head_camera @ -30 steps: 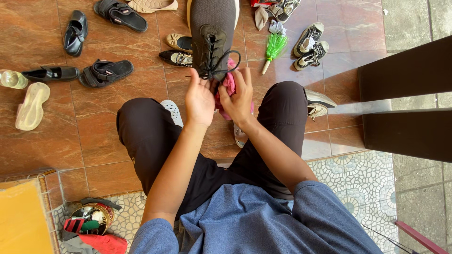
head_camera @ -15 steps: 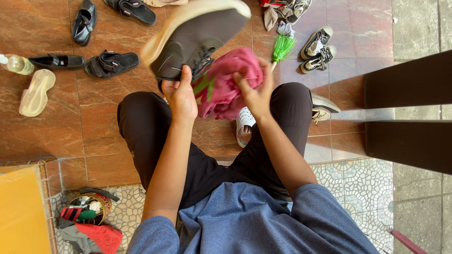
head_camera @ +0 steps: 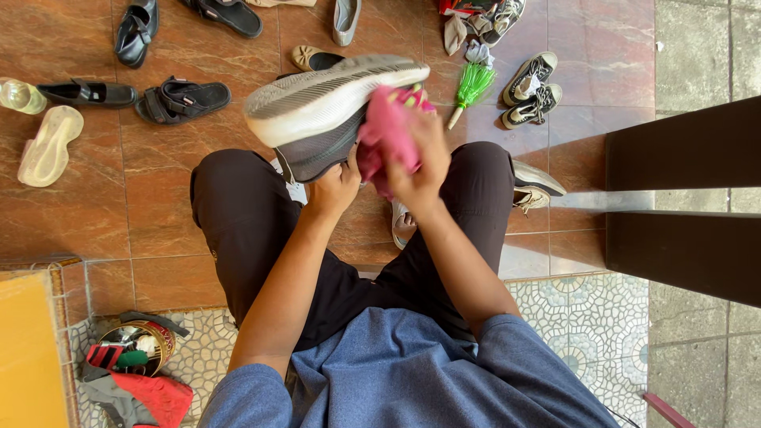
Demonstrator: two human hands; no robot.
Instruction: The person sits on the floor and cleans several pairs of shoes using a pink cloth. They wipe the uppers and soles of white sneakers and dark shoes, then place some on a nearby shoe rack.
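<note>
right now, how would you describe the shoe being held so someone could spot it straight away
Start at the seated person's black-trousered knees above the reddish tiled floor. Just over them the left hand holds up a dark grey sneaker while the right hand presses a pink cloth against it. Unlike the shoes on the floor, it is off the ground, its pale ridged sole turned to the camera.

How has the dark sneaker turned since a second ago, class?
Yes. The sneaker has rolled over: its pale sole now faces up, lying crosswise above the black sandal, instead of pointing away.
</note>
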